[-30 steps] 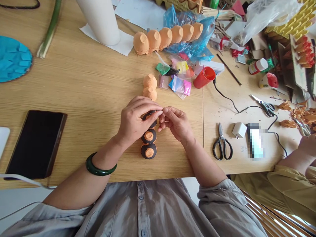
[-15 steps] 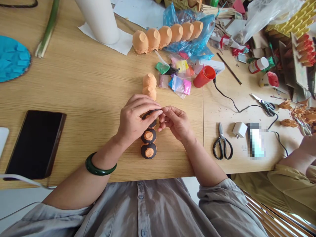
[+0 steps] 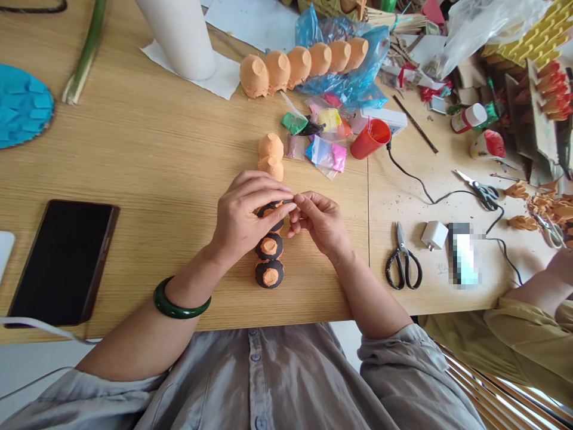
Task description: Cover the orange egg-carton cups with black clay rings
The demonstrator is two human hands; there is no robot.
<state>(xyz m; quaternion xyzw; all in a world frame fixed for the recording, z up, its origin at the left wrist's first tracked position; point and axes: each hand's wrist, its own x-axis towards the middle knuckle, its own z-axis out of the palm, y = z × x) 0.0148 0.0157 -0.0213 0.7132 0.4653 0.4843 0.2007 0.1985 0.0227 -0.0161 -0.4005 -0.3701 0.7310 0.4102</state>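
In front of me a row of orange, clay-covered bumps point(image 3: 270, 146) runs across the tabletop, shaped like a strip of egg carton. The nearer bumps wear black clay rings point(image 3: 270, 288) around orange tops. My left hand point(image 3: 248, 209) arches over the middle of the row and covers part of it; its thumb and fingers pinch a thin bit of black clay point(image 3: 287, 201). Against those fingertips, just right of the row, the thumb and forefinger of my right hand point(image 3: 317, 220) close on the same bit. Most of it is hidden by the fingers.
Behind lies a second orange row point(image 3: 299, 67) beside a blue plastic bag point(image 3: 358, 83). Small clay packets point(image 3: 329, 152) and a red cup point(image 3: 370, 138) stand nearer. Black-handled scissors point(image 3: 403, 260) lie right, a tablet point(image 3: 65, 260) left. A co-worker's arm point(image 3: 544, 280) rests at far right.
Both hands stay almost where they were, fingertips still together over the row. Only tiny finger shifts show; a little more of the dark bit is visible between them.
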